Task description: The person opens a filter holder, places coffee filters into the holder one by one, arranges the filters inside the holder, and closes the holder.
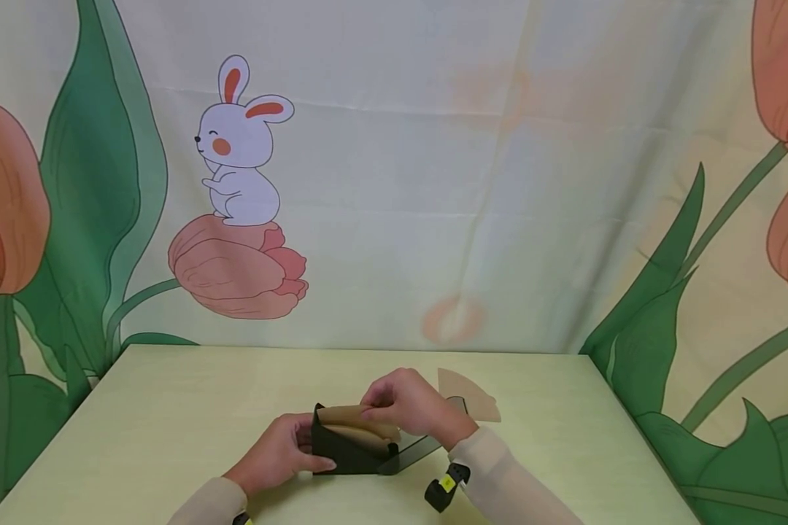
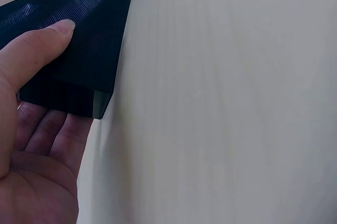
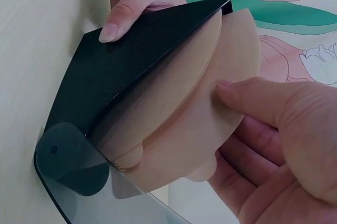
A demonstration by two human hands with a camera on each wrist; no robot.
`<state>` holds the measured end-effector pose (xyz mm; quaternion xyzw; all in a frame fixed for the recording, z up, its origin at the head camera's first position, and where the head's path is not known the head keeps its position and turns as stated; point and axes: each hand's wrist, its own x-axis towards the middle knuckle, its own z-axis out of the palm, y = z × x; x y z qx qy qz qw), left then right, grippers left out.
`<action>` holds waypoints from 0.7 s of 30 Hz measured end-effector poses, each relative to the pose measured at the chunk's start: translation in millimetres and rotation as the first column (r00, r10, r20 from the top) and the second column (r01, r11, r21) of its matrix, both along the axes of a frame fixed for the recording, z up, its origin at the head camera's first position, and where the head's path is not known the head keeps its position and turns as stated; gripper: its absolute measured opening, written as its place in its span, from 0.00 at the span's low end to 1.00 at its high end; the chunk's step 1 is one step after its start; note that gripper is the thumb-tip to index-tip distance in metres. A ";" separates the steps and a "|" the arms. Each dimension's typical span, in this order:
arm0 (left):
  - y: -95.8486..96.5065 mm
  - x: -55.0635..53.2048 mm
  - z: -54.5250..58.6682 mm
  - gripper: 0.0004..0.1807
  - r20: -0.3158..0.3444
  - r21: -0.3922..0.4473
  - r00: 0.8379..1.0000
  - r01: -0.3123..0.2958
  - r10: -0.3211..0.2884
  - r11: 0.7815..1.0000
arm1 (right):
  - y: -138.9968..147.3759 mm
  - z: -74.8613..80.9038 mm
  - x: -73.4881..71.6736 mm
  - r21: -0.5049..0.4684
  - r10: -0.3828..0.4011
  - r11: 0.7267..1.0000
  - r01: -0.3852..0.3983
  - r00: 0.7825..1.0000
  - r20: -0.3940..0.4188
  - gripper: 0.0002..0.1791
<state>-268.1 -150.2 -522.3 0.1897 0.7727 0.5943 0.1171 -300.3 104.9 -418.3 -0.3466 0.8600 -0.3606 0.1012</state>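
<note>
A black, ribbed coffee filter holder (image 1: 346, 453) stands on the table, its clear hinged lid (image 1: 422, 452) swung out to the right. My left hand (image 1: 281, 450) grips the holder's left end, with the thumb on the front face and the fingers behind and under it, as the left wrist view shows. Inside the holder sit brown paper coffee filters (image 3: 181, 76), fanned with rounded tops and small tabs. Between thumb and fingers, my right hand (image 1: 408, 407) pinches the rearmost filter (image 3: 237, 50), whose lower part is hidden in the holder.
Another brown fan-shaped coffee filter (image 1: 471, 397) lies flat on the table behind the right wrist, partly beyond the lid. The pale table (image 1: 190, 423) ends at a printed curtain (image 1: 381, 219) with a rabbit and tulips.
</note>
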 end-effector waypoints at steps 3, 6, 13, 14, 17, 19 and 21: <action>-0.1 -0.4 -0.7 0.28 -0.003 0.000 1.000 -0.001 0.001 1.000 | -1.2 0.9 1.3 0.024 -0.004 1.000 0.004 1.000 0.016 0.02; -0.1 -0.2 -1.4 0.27 0.000 0.007 1.000 0.000 0.000 1.000 | -2.3 1.8 3.2 0.059 -0.005 0.998 0.003 0.999 0.032 0.03; -0.6 -1.3 -1.9 0.26 -0.004 0.004 1.000 0.002 -0.002 1.000 | -4.5 2.0 5.8 0.109 0.023 0.994 -0.029 0.998 0.055 0.05; -0.7 -1.5 -1.9 0.26 -0.003 0.001 1.000 0.000 0.000 1.000 | -4.8 0.9 5.3 0.119 0.023 0.992 -0.029 0.998 0.054 0.05; -0.8 -1.9 -1.7 0.26 0.002 0.000 1.000 -0.002 0.002 1.000 | -5.0 -2.6 4.1 0.131 0.027 0.991 -0.033 0.998 0.048 0.05; -0.9 -1.9 -2.1 0.27 0.002 0.001 1.000 -0.001 0.001 1.000 | -5.1 -4.6 3.3 0.136 0.028 0.990 -0.033 0.999 0.039 0.05; -0.7 -2.1 -2.3 0.27 -0.001 0.003 1.000 0.000 0.000 1.000 | -5.2 -5.9 2.8 0.140 0.027 0.990 -0.031 0.999 0.034 0.04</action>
